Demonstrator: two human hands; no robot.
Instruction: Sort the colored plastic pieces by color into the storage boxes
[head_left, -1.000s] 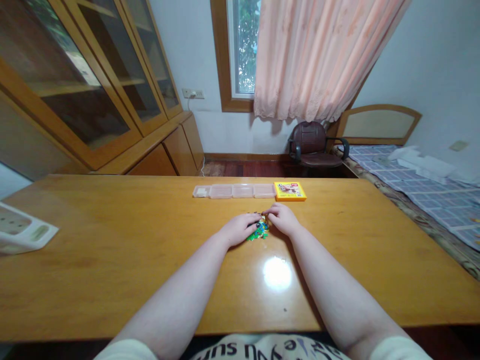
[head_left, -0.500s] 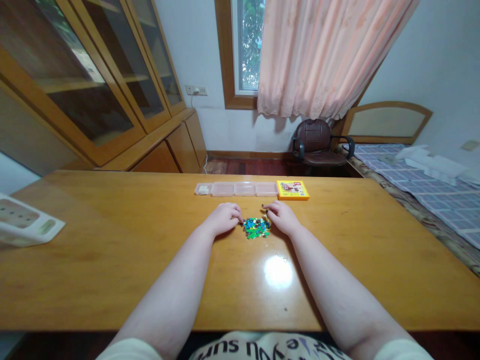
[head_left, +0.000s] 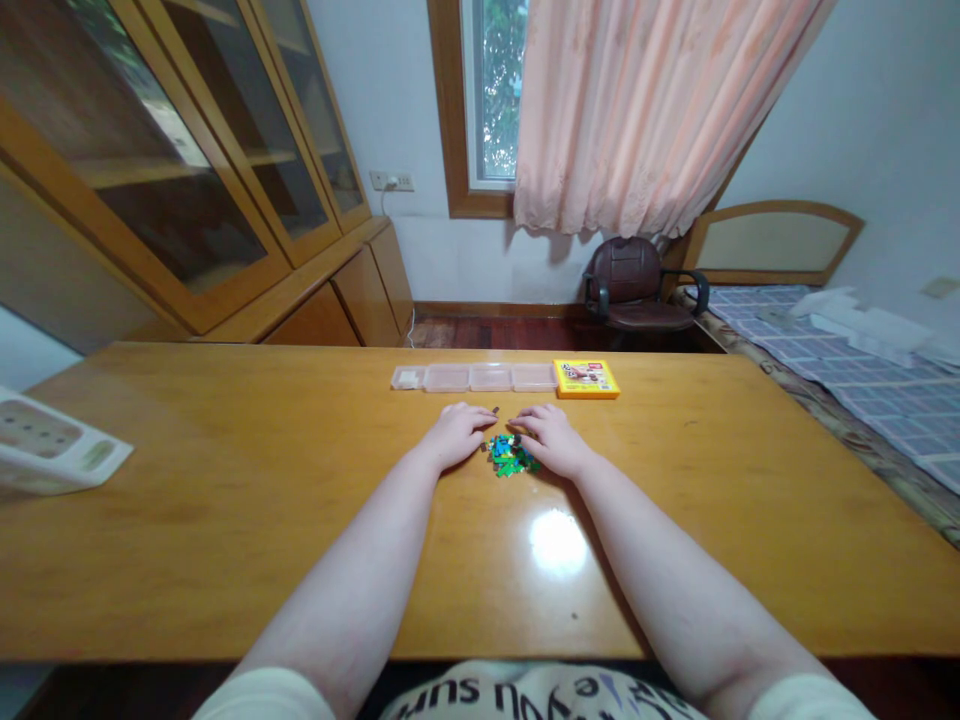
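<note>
A small heap of loose toy building bricks [head_left: 510, 460], mostly green and blue, lies on the wooden table between my hands. On the heap's left edge rests my left hand [head_left: 457, 438], its fingers apart and reaching forward. A small dark brown brick [head_left: 496, 410] is at its fingertips; whether they touch it I cannot tell. My right hand [head_left: 553, 440] spreads over the right and far side of the heap with its fingers stretched out, and part of the heap is hidden beneath it. Nothing shows held in it.
Beyond my hands stands a row of clear plastic compartments [head_left: 491, 378], with something white in the leftmost one. A yellow box [head_left: 586, 380] adjoins its right end. A white plastic holder [head_left: 60, 445] is at the table's far left. A chair [head_left: 634, 280] stands past the table.
My right hand has shifted left over the heap. My left fingers have stretched forward and right, and a dark brick now shows by their tips instead of near the right fingers.
</note>
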